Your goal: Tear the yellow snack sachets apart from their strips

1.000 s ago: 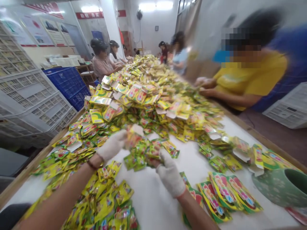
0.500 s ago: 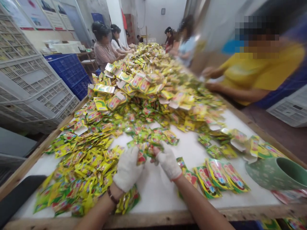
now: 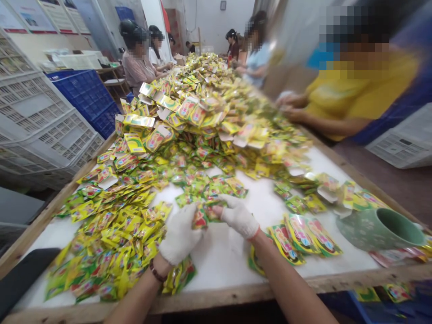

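Pinching a red-and-green packet (image 3: 200,219) in the gloved left hand (image 3: 180,234), well left of the green container (image 3: 357,231), and holding the gloved right hand (image 3: 239,218), nearer that container, against loose packets (image 3: 219,189), grip too blurred to tell.

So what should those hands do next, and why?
Perhaps the right hand should draw one of the loose green packets toward the left hand: the left seems to hold a small packet, and those loose ones lie just beyond both hands.
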